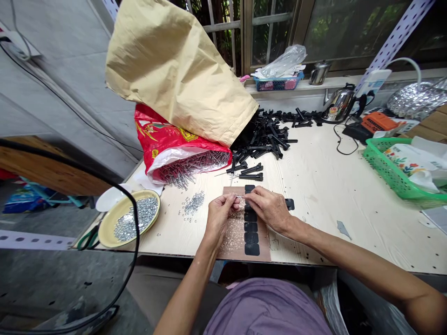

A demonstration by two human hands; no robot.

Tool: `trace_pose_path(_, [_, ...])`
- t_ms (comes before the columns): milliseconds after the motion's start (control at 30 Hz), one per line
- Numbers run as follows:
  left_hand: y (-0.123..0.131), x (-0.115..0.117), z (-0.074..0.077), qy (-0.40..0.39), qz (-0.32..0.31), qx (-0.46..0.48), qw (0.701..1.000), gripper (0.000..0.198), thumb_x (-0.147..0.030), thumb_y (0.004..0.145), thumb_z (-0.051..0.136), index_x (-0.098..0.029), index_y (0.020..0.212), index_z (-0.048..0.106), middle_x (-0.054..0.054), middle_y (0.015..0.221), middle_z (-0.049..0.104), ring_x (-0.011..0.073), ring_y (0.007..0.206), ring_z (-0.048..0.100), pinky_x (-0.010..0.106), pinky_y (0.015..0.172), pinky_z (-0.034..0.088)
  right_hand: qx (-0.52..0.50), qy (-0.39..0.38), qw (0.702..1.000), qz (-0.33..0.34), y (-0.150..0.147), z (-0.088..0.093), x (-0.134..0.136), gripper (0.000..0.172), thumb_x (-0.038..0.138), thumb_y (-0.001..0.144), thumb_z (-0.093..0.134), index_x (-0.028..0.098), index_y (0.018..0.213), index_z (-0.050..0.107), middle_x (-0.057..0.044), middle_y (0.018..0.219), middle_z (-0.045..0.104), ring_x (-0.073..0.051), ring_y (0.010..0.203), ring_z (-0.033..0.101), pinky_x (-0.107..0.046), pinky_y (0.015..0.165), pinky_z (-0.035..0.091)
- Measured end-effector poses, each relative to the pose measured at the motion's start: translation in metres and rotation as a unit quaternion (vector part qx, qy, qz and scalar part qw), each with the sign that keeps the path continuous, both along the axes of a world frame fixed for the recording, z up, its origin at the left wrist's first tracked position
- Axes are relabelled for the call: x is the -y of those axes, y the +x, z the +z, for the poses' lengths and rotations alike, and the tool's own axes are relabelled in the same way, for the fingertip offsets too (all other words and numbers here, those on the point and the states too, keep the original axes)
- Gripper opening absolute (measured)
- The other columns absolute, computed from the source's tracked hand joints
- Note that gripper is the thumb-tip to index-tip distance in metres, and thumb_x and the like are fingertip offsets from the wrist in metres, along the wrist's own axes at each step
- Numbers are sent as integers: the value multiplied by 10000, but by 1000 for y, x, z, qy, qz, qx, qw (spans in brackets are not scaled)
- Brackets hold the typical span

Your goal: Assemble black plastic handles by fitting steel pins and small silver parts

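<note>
My left hand (223,210) is closed in a pinch over a brown board (233,246), its thumb and fingertips on a thin metal pin (239,196). From the other side, my right hand (268,208) pinches at the same spot; how much of the pin lies in its fingers is too small to tell. Beneath the hands, a row of black square pieces (251,237) runs along the board, partly covered by the right hand. Just beyond the board lie a few black clip-like parts (250,177), with thin pins at their ends.
Left of the hands are a small pile of metal pieces (193,204) and a yellow bowl (153,221) of more. A red bag (153,122) spills pins beside a heap of black parts (270,135). A green basket (379,160) stands right; a black cable (137,218) loops across the left.
</note>
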State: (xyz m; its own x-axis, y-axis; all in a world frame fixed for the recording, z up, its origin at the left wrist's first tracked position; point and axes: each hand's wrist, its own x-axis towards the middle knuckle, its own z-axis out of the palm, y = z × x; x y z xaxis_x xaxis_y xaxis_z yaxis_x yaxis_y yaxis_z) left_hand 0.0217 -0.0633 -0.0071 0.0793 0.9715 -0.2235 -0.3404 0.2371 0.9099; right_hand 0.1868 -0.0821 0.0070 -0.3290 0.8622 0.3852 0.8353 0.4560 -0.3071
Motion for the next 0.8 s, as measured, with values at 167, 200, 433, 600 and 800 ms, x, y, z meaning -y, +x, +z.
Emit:
trace_pose_path(167, [2,1,3,-15,-17,18,1000,290,-335,621,784,-100,746,669,17,670,631,67,562,546,209,601,489,7,4,1000,-4,1,0,2,255,276,955,413,239,1048,647,-35,918,614,-130,811,566,-226,631,386])
trace_pose_path(200, [2,1,2,-16,-20,24,999,293,-332,619,787,-98,748,668,15,671,628,66,564,546,206,602,490,10,7,1000,-5,0,0,2,255,274,955,411,240,1041,649,-34,914,614,-128,807,565,-225,629,383])
trace_pose_path(433, [-2,-3,-8,-39,-48,73,995,290,-292,607,807,-105,755,642,-11,651,593,58,572,552,188,612,503,34,14,999,-26,-4,4,4,298,289,968,379,200,959,663,-45,845,622,-134,759,570,-238,598,360])
trace_pose_path(600, [-5,-5,-10,-71,-53,72,993,295,-262,604,815,-97,789,654,7,682,624,56,570,565,184,613,527,32,14,999,-21,-3,1,3,293,285,970,375,198,934,652,-46,833,623,-135,755,571,-239,612,363])
trace_pose_path(800, [-4,-5,-9,-87,-51,74,992,301,-251,583,827,-85,782,674,21,671,644,61,544,571,194,592,539,31,27,999,-10,-2,-5,1,241,260,952,409,184,918,635,-55,850,625,-146,788,569,-244,652,381])
